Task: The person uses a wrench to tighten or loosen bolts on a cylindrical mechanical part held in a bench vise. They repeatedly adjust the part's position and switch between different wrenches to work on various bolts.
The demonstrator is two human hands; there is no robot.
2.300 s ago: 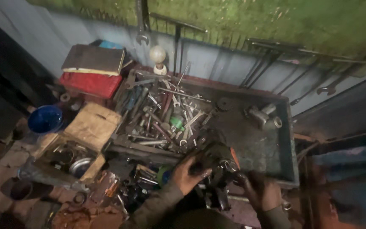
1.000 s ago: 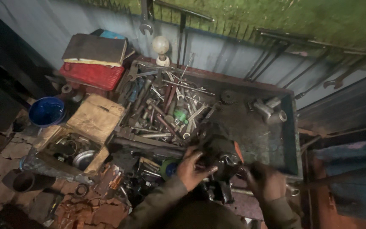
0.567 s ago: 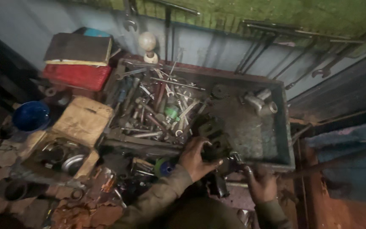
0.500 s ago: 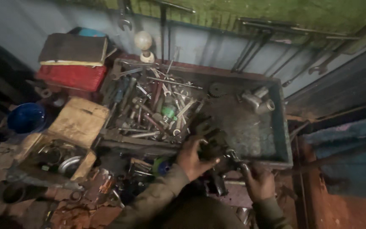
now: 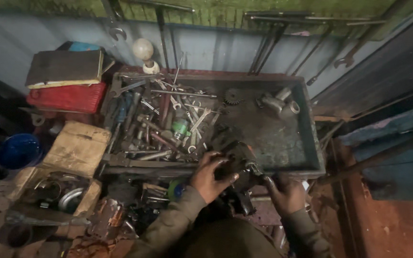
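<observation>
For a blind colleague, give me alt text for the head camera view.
A person's left hand and right hand grip a dark, greasy metal part at the near edge of a metal tray heaped with wrenches. A cardboard box sits left.

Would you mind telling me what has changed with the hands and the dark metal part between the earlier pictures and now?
Little has changed. The left hand still grips the dark metal part at the front edge of the tool tray; the right hand stays on a tool at its right side. Both have shifted slightly, and the view has moved in closer. The spanners, red box and blue bowl lie as before.
</observation>
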